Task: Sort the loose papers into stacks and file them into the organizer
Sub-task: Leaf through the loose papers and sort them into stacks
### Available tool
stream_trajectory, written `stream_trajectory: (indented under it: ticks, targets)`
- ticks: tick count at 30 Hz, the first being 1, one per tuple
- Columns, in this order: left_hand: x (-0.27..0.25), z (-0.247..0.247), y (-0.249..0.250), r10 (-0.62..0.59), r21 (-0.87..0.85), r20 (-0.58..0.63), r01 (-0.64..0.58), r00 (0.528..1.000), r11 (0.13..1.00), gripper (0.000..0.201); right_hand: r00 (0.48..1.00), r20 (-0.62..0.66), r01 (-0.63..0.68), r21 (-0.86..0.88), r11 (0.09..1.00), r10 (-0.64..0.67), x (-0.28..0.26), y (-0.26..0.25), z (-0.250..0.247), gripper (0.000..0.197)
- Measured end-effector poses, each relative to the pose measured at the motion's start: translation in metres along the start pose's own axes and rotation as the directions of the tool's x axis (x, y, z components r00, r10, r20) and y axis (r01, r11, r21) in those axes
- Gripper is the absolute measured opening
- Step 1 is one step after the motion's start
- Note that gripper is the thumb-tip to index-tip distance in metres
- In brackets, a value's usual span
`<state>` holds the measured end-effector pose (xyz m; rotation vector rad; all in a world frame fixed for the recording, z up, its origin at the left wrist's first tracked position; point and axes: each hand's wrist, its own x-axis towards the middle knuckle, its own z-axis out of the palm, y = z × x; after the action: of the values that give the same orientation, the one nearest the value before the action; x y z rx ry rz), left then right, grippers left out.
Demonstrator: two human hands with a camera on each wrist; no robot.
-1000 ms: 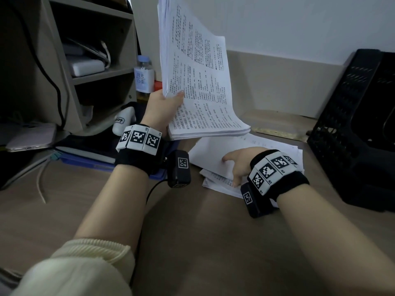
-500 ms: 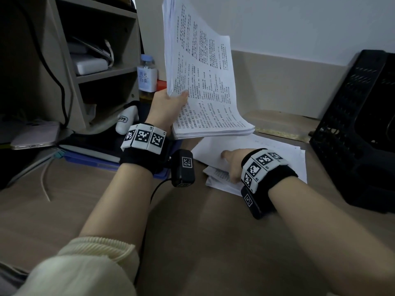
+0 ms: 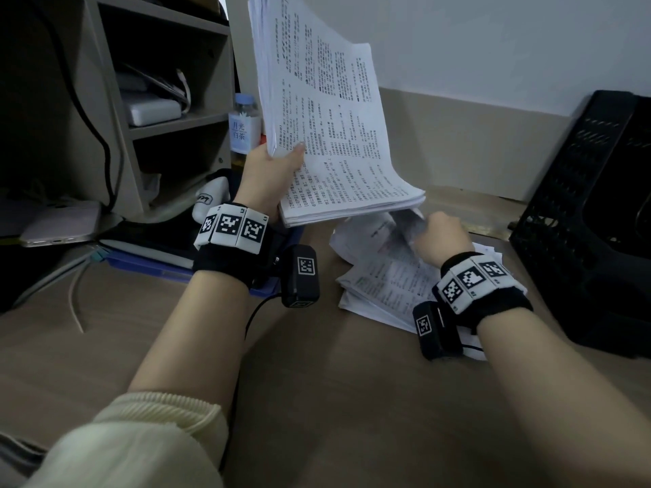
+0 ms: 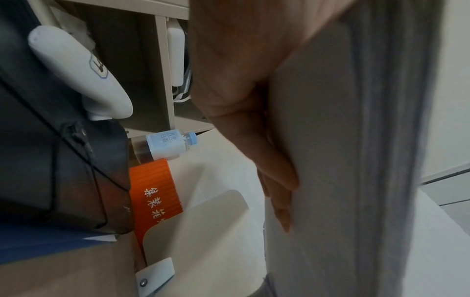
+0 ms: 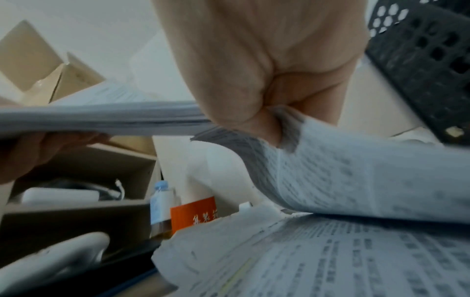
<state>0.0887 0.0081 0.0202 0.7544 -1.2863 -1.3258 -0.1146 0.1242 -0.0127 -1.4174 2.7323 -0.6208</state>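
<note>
My left hand [image 3: 273,170] holds a thick stack of printed papers [image 3: 327,118] up above the desk, thumb on the top sheet and fingers [image 4: 277,176] behind the stack [image 4: 356,160]. Below it lies a loose pile of printed papers [image 3: 384,280] on the desk. My right hand [image 3: 442,234] pinches a printed sheet [image 3: 373,230] from that pile and lifts its edge; in the right wrist view the sheet [image 5: 343,176] curls up from the pile [image 5: 330,261] into the closed fingers [image 5: 254,112]. The black mesh organizer [image 3: 591,220] stands at the right.
A beige shelf unit [image 3: 148,100] with chargers and cables stands at the back left. A tea bottle [image 3: 243,132], an orange box [image 4: 155,193], a white device [image 3: 211,195], a blue folder [image 3: 155,262] and a phone [image 3: 60,223] crowd the left side.
My right hand went from lying flat on the loose pile to pinching a sheet and pulling its edge up. The left hand's stack stayed raised.
</note>
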Motion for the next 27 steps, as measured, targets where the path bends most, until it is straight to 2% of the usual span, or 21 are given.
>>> stream_trajectory:
  ticks: [4, 7, 11, 14, 16, 20, 24, 27]
  targets:
    - [0.000, 0.000, 0.001, 0.000, -0.022, -0.031, -0.001, 1.000, 1.000, 0.025, 0.981, -0.175, -0.039, 0.243, 0.969, 0.083, 0.003, 0.013, -0.007, 0.024]
    - [0.001, -0.001, 0.001, 0.028, 0.020, -0.080, -0.026, 0.996, 0.999, 0.031, 0.927, -0.326, -0.051, 0.385, 0.922, 0.187, 0.006, 0.021, -0.010, 0.027]
    - [0.006, 0.000, -0.009, 0.037, 0.140, -0.125, -0.020, 0.992, 0.990, 0.033, 0.851, -0.441, 0.027, 0.578, 0.816, 0.284, 0.005, 0.027, -0.009, 0.021]
    - [0.007, 0.002, -0.020, -0.002, 0.208, -0.109, 0.025, 0.994, 0.978, 0.036, 0.804, -0.493, 0.139, 0.701, 0.699, 0.334, 0.006, 0.026, -0.007, 0.025]
    - [0.007, 0.002, -0.024, -0.030, 0.222, -0.095, 0.050, 0.995, 0.974, 0.036, 0.777, -0.527, 0.210, 0.732, 0.648, 0.343, 0.005, 0.024, -0.008, 0.029]
    - [0.007, 0.003, -0.028, -0.048, 0.288, -0.079, 0.069, 0.996, 0.955, 0.038, 0.728, -0.593, 0.305, 0.728, 0.614, 0.343, 0.001, 0.022, -0.004, 0.035]
    - [0.009, 0.002, -0.031, -0.025, 0.407, -0.078, 0.055, 0.997, 0.912, 0.037, 0.674, -0.601, 0.400, 0.786, 0.472, 0.430, -0.001, 0.022, 0.005, 0.037]
    - [0.009, 0.001, -0.032, -0.034, 0.490, -0.082, 0.070, 0.996, 0.869, 0.037, 0.637, -0.616, 0.463, 0.786, 0.409, 0.463, 0.003, 0.025, 0.011, 0.048]
